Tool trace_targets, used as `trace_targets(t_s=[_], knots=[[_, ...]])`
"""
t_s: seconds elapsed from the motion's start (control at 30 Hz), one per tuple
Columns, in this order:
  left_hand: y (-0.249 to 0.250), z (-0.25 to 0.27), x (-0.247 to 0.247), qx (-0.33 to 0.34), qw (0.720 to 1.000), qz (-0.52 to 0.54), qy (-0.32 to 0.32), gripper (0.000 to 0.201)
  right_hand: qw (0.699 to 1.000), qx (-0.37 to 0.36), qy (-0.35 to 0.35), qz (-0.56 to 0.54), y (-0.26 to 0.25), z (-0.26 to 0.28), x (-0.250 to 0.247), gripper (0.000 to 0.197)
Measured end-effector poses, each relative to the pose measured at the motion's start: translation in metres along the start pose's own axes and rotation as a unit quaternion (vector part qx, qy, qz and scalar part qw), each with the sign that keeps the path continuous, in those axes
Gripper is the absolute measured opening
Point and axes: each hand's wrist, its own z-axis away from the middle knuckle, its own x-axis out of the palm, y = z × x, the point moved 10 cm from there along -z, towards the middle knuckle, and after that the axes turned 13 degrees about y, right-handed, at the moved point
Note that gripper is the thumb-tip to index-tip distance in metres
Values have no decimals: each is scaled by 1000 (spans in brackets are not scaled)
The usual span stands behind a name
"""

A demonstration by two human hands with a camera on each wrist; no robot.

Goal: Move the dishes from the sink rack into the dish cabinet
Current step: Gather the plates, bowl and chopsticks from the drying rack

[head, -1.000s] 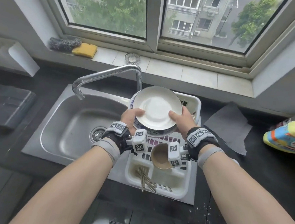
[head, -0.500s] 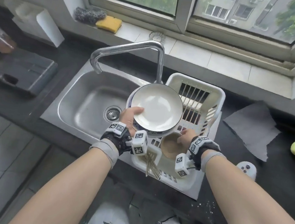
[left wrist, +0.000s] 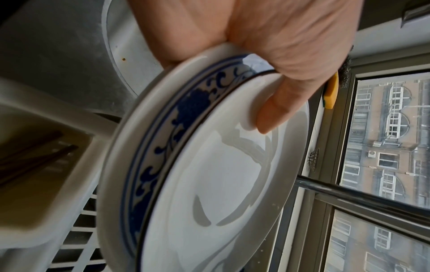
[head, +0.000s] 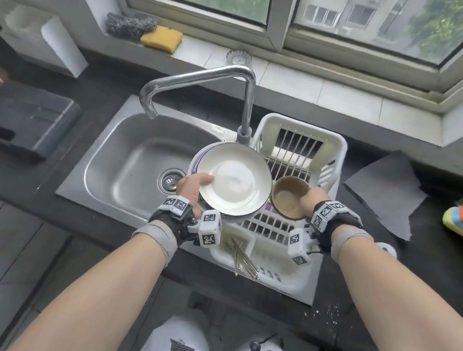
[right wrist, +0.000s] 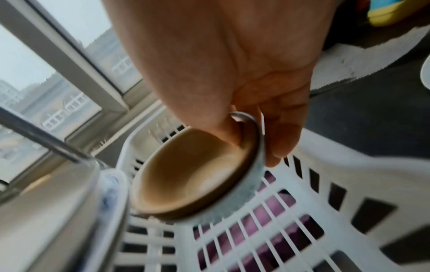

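My left hand (head: 194, 185) grips a stack of plates (head: 233, 182) by its left edge, thumb on the white top plate (left wrist: 223, 184); a blue-patterned plate (left wrist: 149, 165) lies under it. The stack hangs above the sink's right side, beside the white dish rack (head: 334, 146). My right hand (head: 312, 202) pinches a small brown bowl (head: 290, 196) by its rim, thumb inside, fingers outside (right wrist: 281, 139). The bowl (right wrist: 195, 174) is held above the rack floor (right wrist: 267, 230). Chopsticks (head: 244, 259) lie in the rack's front compartment.
The steel faucet (head: 206, 86) arches over the sink (head: 127, 163) just behind the plates. A yellow sponge (head: 161, 38) and steel wool (head: 129, 23) sit on the sill. A grey cloth (head: 385, 193) lies right of the rack, a dark tray (head: 20, 119) on the left counter.
My right hand let go of the plates, took the brown bowl from the rack and lifted it. My left hand now holds the plate stack alone, a little left of before.
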Motion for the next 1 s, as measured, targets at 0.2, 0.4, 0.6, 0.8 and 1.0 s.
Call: trace_targets(t_s=[0.2, 0.4, 0.6, 0.8, 1.0], knots=[[28, 46, 6, 74, 996, -47, 0, 69, 966, 35, 125, -224, -11, 27, -81, 32], [17, 43, 12, 64, 995, -75, -30, 83, 947, -63, 68, -307, -77, 83, -78, 19], [19, 50, 4, 58, 994, -74, -56, 77, 942, -85, 19, -324, -102, 117, -57, 15], [14, 39, -14, 33, 994, -63, -83, 86, 940, -105, -34, -323, -118, 130, -37, 23], [20, 102, -40, 23, 998, -8, -66, 35, 934, -94, 195, -286, -96, 131, -71, 49]])
